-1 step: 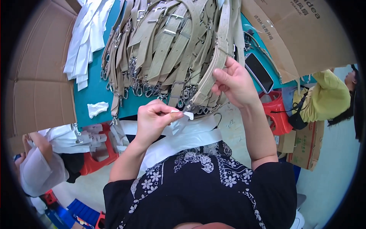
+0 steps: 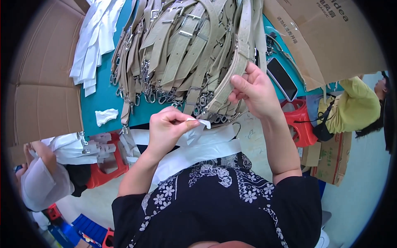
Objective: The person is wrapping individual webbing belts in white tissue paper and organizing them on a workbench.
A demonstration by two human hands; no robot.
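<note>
Two hands busy. Your left hand is pinched, thumb to fingertips, on a white scrap at the near edge of the pile. Your right hand is closed thumb-and-fingers on the right edge of a beige strap, which runs from the far side down toward you along the right of the pile.

Writing: the right carton has dark printed characters and Latin lettering, slanted from your view. Floor carton at right, below it, has greenish marks, too small to read.

Strap: flat, long, layered, pale beige, with a stitched-looking edge and a loop across it above your right hand; metal hardware by its near end. White scrap: small, thin, curled at its right tip.

Pile of straps fills the middle of the green counter: same beige, punched holes, silver buckles, snap hooks bunched along the near side. Far left: white strips, overlapping. Near left: crumpled white piece, lying alone. Right of your right hand: dark-screened phone. Left carton is plain brown, creased.
</note>
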